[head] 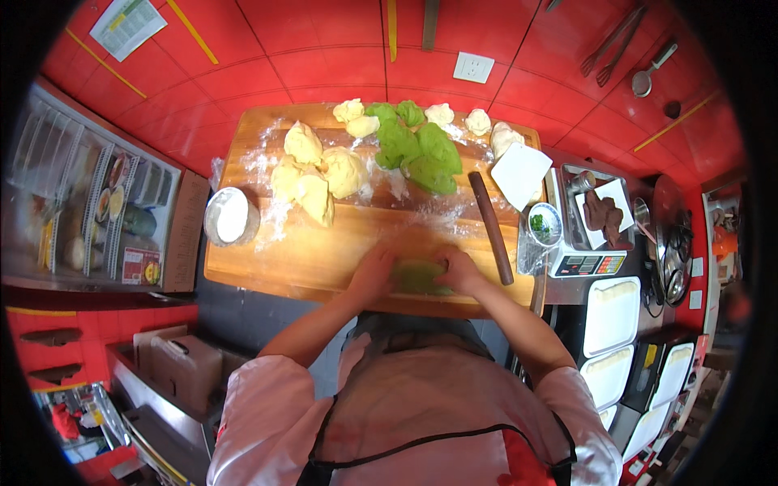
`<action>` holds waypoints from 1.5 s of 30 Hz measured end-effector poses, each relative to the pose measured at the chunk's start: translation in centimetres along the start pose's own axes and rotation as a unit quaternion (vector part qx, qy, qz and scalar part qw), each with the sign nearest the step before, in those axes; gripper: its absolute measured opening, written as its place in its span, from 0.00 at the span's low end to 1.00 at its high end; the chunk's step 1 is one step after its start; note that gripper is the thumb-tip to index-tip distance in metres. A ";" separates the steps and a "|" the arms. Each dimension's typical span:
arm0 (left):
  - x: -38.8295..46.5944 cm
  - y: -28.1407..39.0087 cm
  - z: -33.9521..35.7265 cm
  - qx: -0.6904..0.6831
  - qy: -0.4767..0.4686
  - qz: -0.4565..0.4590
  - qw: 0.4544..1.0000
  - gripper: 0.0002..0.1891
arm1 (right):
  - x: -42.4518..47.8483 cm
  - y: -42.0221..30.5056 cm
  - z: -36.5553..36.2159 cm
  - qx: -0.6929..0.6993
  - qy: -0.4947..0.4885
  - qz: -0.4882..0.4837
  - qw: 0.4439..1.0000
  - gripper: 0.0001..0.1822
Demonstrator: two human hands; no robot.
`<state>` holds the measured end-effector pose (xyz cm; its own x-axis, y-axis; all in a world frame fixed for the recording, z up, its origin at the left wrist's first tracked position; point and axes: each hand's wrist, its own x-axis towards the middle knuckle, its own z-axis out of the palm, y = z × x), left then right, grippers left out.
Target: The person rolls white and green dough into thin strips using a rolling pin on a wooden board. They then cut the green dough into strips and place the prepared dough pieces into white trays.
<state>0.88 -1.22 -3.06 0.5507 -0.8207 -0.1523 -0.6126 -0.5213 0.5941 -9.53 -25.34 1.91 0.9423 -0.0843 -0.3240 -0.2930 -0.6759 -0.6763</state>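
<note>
A piece of green dough (422, 277), blurred by motion, lies near the front edge of the wooden board (340, 258). My left hand (378, 270) is at its left end and my right hand (457, 270) at its right end, fingers curled against it. Further back on the board are larger lumps of green dough (425, 152), pieces of yellow dough (316, 173) and small white dough pieces (477, 122). To the right of my right hand lies a dark brown rolling pin (491, 228). Flour dusts parts of the board.
A container of flour (233, 219) stands at the board's left edge. On the right are a white scraper (521, 175), a small bowl with green bits (543, 225), a digital scale (586, 263) carrying a tray, and white trays (612, 316). An open refrigerator (103, 206) is at far left.
</note>
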 end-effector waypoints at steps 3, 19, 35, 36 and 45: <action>-0.9 3.7 -3.0 -0.002 0.115 0.051 0.992 0.24 | -2.0 -4.5 -3.0 -0.098 0.108 -0.049 0.988 0.23; 11.9 -1.5 -2.4 0.251 0.210 0.261 0.908 0.31 | 5.2 1.2 -0.6 -0.219 0.245 -0.091 0.940 0.42; 3.4 -3.8 -2.9 0.139 0.265 0.069 0.952 0.28 | 2.7 2.2 1.8 -0.239 0.103 -0.213 0.942 0.33; 3.2 -2.9 -2.9 0.138 0.279 0.057 0.949 0.28 | 2.4 1.9 1.3 -0.204 0.114 -0.203 0.951 0.33; 6.2 -1.6 -7.5 0.029 0.167 -0.093 0.981 0.37 | 7.7 -1.7 5.4 0.056 0.205 -0.033 0.977 0.38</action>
<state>9.50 -3.73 0.96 0.8050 -0.5930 0.0186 -0.5099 -0.6755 0.5326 -2.67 -20.91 -2.98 0.9386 -0.3449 -0.0005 -0.2238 -0.6079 -0.7618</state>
